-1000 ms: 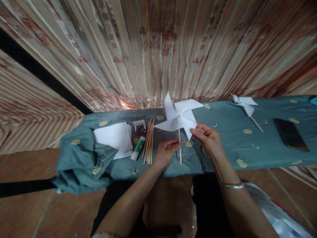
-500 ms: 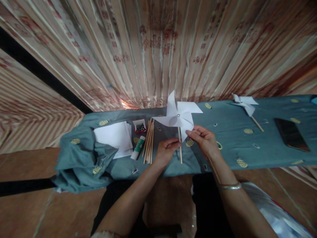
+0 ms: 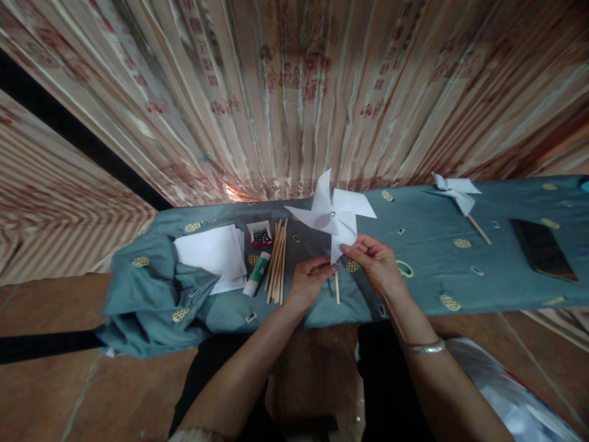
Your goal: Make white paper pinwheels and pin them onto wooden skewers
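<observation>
A white paper pinwheel point(image 3: 343, 224) on a wooden stick is held up over the cloth-covered table, its blades spread around a small metal pin at the centre. My left hand point(image 3: 310, 281) is closed on the stick just below the blades. With thumb and fingers my right hand point(image 3: 375, 263) pinches the edge of the lowest blade, which covers the upper part of the stick. The stick's lower end shows beneath my left fingertips. Left of that hand lie several loose wooden sticks point(image 3: 277, 263) side by side.
A green and white glue stick point(image 3: 256, 274), a small box of dark pins point(image 3: 260, 236) and a stack of white paper point(image 3: 209, 252) lie on the left. Farther right are a second pinwheel point(image 3: 458, 191) and a black phone point(image 3: 543, 248). A curtain point(image 3: 299, 123) hangs behind the table.
The pinwheel's blades have turned slightly clockwise, and the lowest blade now covers the stick. My right hand has moved a little left with that blade. My left hand stays in place.
</observation>
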A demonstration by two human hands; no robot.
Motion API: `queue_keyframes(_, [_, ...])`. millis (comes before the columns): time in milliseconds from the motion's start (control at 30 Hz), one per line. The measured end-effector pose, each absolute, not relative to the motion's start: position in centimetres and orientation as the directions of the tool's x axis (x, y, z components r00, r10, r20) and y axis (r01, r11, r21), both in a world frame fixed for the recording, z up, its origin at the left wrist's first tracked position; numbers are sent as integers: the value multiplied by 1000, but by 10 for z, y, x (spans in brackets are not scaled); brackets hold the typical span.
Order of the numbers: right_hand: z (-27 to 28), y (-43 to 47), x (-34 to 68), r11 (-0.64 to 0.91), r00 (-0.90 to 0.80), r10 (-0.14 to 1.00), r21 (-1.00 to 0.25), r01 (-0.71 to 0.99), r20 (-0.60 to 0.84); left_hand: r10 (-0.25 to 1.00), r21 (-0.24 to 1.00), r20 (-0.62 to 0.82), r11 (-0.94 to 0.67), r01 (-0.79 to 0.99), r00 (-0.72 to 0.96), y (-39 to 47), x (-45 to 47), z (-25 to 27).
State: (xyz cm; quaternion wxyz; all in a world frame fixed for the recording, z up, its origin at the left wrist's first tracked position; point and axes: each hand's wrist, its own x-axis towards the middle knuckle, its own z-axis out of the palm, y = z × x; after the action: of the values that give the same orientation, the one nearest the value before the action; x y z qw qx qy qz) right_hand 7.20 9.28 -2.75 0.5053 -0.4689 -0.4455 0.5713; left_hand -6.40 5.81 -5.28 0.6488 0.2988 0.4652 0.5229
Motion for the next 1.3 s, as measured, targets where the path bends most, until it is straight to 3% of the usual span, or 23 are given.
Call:
queue_keyframes(200, [-30,91,71,-71,-66,996,-988,-137,-63,955,861,-298,269,-432,1,59,-67,-51])
queue_keyframes(367, [-31,89,75,-132,-79,989,-988,-85,-126,963,856,-266,223,-467,-29,63,-73,-46])
queue_keyframes(567, [-29,83,79,-199,-428,873,-972,122,-233,962,850,-255,176,-497,-95,69,-78,-45])
queue_keyframes(667, [-31,82,77,-187,-501,829,-968,169,-248,962,851,-257,178,-495,-96,69,-79,-44])
queue_keyframes(1300, [-29,85,80,-119,-499,849,-982,144,-176,957,865,-272,200,-461,-96,63,-76,-45])
